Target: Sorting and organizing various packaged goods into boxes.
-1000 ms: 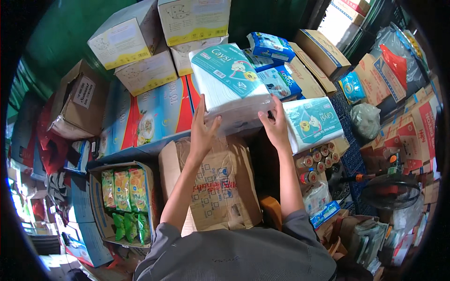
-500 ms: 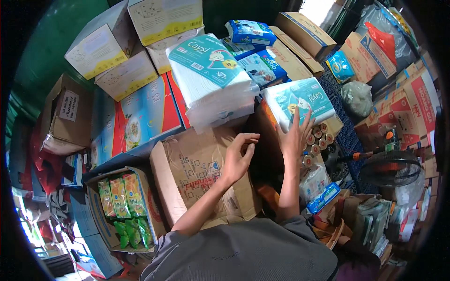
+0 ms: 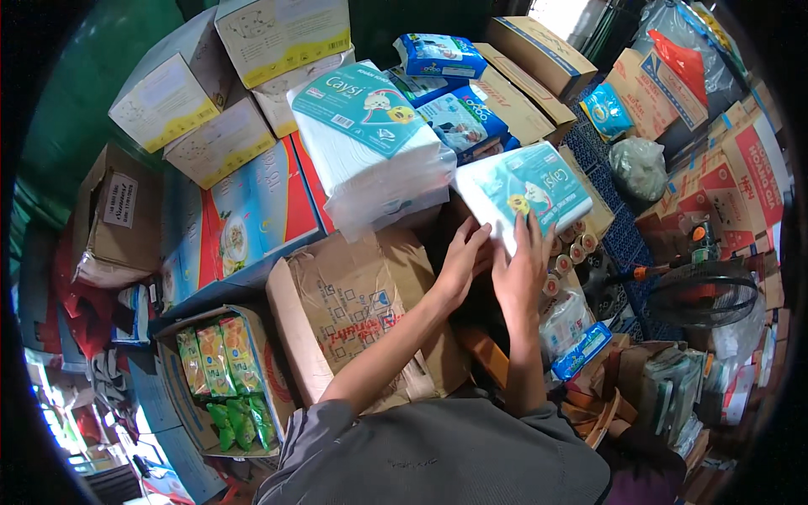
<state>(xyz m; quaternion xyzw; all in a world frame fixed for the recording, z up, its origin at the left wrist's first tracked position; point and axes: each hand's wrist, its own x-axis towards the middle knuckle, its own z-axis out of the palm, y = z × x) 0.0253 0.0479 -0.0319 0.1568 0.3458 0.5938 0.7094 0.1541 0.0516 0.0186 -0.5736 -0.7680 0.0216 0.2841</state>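
Both bare forearms rise from the lower edge and converge near the centre. The left hand is open, fingers stretched up and to the right, palm facing inward. The right hand is flat — fingers spread upward, wrist straight — close beside the left.

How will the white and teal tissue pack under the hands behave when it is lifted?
The tissue pack is probably light for its size, being soft paper in thin film. It may sag or dent where the right hand and left hand press. The glossy wrap looks slippery, so it could slide.
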